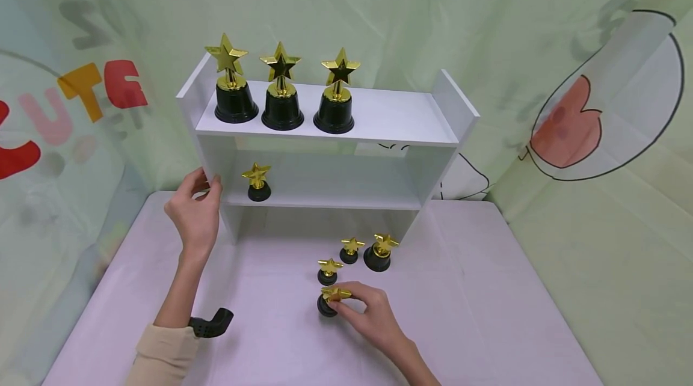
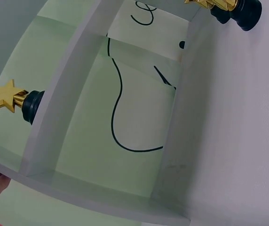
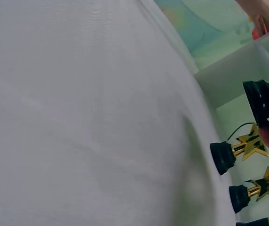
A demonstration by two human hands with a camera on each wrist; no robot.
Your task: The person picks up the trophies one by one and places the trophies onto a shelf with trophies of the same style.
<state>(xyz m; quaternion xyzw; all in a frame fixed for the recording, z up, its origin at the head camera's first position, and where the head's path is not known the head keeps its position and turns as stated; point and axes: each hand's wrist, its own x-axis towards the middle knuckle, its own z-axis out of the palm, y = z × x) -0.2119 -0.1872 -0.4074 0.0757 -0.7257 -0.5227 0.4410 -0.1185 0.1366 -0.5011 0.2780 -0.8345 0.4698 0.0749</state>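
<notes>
My right hand [image 1: 373,317] pinches a small gold star trophy [image 1: 327,305] with a black base between thumb and fingers. In the right wrist view that trophy [image 3: 260,101] is held up off the tablecloth. Beyond it stand small trophies [image 1: 327,272] [image 1: 349,255] and a larger star trophy [image 1: 377,258]. My left hand [image 1: 194,217] grips the left side panel of the white shelf unit [image 1: 325,198], thumb and fingers on either side of its edge. One small trophy [image 1: 259,191] is on the middle shelf at its left, also visible in the left wrist view [image 2: 31,106].
Large star trophies stand in a row on the top shelf: left [image 1: 236,102], middle [image 1: 282,109] and right [image 1: 333,112]. A pale tablecloth [image 1: 476,302] covers the table. Light green curtains [image 1: 400,19] with printed letters and drawings hang behind and at both sides.
</notes>
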